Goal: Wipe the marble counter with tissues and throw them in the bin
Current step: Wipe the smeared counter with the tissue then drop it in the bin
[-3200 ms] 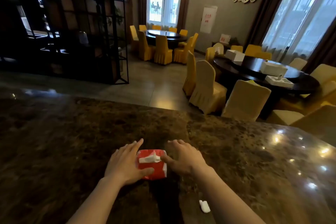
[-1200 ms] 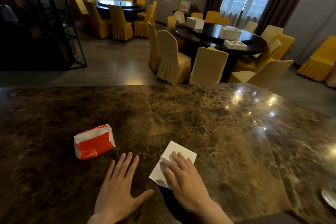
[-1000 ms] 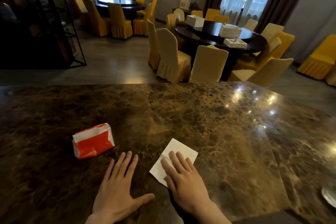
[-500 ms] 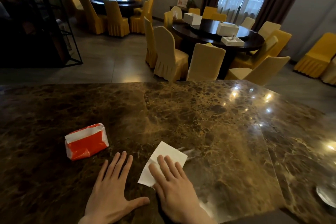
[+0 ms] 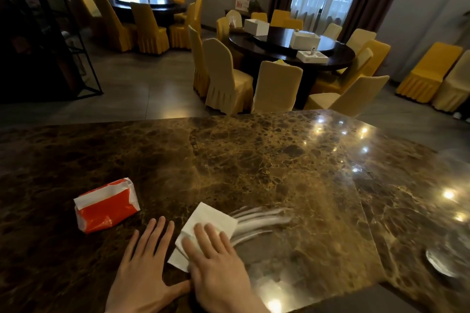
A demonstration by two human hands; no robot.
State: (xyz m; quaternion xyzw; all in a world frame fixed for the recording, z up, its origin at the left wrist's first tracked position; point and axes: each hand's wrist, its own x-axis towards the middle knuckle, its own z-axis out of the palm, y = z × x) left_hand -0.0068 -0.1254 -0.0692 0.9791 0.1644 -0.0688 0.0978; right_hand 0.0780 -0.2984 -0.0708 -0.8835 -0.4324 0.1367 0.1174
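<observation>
A folded white tissue (image 5: 207,218) lies flat on the brown marble counter (image 5: 267,165). My right hand (image 5: 218,264) presses down on its near half with flat, spread fingers. To the right of the tissue a curved wet smear (image 5: 259,221) marks the marble. My left hand (image 5: 145,272) rests palm down on the counter just left of the tissue, holding nothing. A red and white tissue pack (image 5: 106,204) sits on the counter further left. No bin is in view.
A small glass dish (image 5: 442,259) sits near the counter's right edge. Beyond the counter stand round dark dining tables (image 5: 292,51) ringed by yellow-covered chairs (image 5: 223,76). A black metal shelf frame (image 5: 73,40) stands at far left.
My right hand has slid the tissue leftward across the marble, leaving a wet streak to its right. My left hand stays flat beside it. Earlier both hands were at the tissue pack.
</observation>
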